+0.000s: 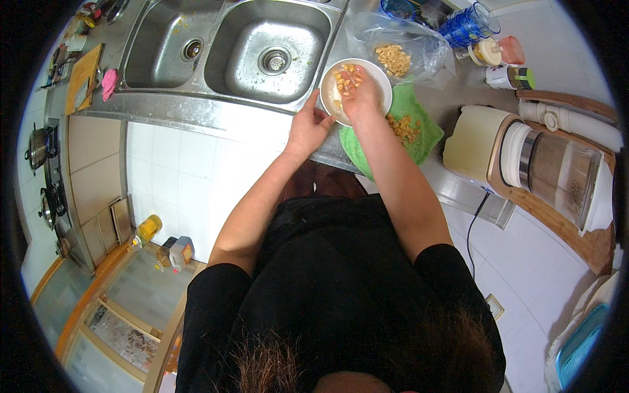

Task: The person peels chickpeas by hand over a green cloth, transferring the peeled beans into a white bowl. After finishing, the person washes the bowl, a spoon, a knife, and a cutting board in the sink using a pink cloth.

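Observation:
A white bowl (387, 100) sits at the counter's front edge, just right of the sink, with cloudy liquid and yellow-tan kernels (340, 84) inside. My left hand (308, 123) steadies the bowl from its left side, thumb and fingers against the rim. Inside the bowl is my right hand (362, 96), holding several kernels at its fingers; some fingertips are hidden. More kernels (404, 128) lie on a green cloth (422, 132), partly behind my right forearm. Behind the bowl, a clear plastic bag (427, 51) has a pile of paler pieces (393, 59) on or in it.
A double steel sink (268, 91) adjoins the bowl on the left. Blue plastic cups (464, 24), a cream-lidded container (484, 53) and a cream appliance with a clear tank (476, 142) line the right. A pink cloth (109, 84) and wooden board (86, 73) are far left.

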The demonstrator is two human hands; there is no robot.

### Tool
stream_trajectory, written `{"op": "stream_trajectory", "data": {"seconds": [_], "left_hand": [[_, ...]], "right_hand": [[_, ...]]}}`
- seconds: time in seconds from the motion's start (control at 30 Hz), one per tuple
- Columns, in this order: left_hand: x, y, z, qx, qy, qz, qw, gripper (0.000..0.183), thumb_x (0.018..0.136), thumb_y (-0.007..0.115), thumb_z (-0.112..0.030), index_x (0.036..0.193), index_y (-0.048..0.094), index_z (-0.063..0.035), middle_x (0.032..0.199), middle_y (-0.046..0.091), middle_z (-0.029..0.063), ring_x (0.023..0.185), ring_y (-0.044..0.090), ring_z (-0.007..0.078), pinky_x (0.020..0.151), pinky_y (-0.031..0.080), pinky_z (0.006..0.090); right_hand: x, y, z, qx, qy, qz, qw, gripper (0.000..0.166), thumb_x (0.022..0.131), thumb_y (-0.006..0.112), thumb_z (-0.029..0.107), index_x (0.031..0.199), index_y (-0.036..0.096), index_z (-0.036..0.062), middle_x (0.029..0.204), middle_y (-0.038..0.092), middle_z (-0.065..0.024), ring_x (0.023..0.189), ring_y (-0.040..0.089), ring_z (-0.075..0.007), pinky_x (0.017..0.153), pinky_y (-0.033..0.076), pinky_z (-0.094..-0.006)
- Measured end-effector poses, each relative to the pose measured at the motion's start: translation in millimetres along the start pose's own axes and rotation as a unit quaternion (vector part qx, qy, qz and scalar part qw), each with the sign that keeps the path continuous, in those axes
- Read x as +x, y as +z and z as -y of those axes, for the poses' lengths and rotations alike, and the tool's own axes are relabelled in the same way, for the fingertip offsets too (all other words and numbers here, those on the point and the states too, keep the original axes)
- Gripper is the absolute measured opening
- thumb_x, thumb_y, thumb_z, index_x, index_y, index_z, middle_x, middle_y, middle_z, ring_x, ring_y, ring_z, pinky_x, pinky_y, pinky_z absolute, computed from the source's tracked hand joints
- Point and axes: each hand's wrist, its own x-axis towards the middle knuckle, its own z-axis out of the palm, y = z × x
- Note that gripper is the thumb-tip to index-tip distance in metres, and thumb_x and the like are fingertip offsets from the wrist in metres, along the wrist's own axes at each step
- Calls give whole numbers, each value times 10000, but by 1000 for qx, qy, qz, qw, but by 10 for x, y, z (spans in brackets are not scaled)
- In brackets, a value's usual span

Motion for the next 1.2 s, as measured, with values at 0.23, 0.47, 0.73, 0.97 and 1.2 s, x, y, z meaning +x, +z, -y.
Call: {"op": "stream_trajectory", "data": {"seconds": [0.23,0.47,0.73,0.97,1.2], "left_hand": [[-4,-13,-25,10,1,4,1000,727,809,719,-91,1434,352,-30,839,665,101,740,633,146,693,511,291],[-12,1,-54,1,-2,0,1000,753,802,715,-79,1446,330,-21,850,666,103,745,638,158,707,516,291],[-6,11,-77,15,-15,-4,1000,769,794,727,-87,1444,323,-6,873,670,109,772,645,163,716,523,297],[15,18,-47,13,-10,1,1000,746,809,717,-83,1438,324,6,901,684,125,785,661,164,707,528,290],[54,33,16,16,-18,-13,1000,727,807,707,-78,1427,340,17,879,687,138,771,664,178,686,530,295]], "right_hand": [[-199,116,-50,-16,110,15,994,193,925,578,120,1083,584,10,996,596,-99,908,606,-237,745,539,-337],[-267,42,-17,-49,125,105,985,183,862,650,73,1022,593,3,974,598,-97,899,599,-212,774,520,-331],[-433,41,-86,-220,9,173,960,315,704,746,-61,979,598,-22,855,599,-78,740,585,-154,624,466,-244],[-455,7,37,-243,27,203,948,257,727,696,-41,968,608,-20,800,600,-73,670,579,-154,564,447,-253],[-501,-322,224,-434,-121,196,871,204,816,673,96,1007,646,29,899,648,-59,766,620,-138,649,506,-304]]}}
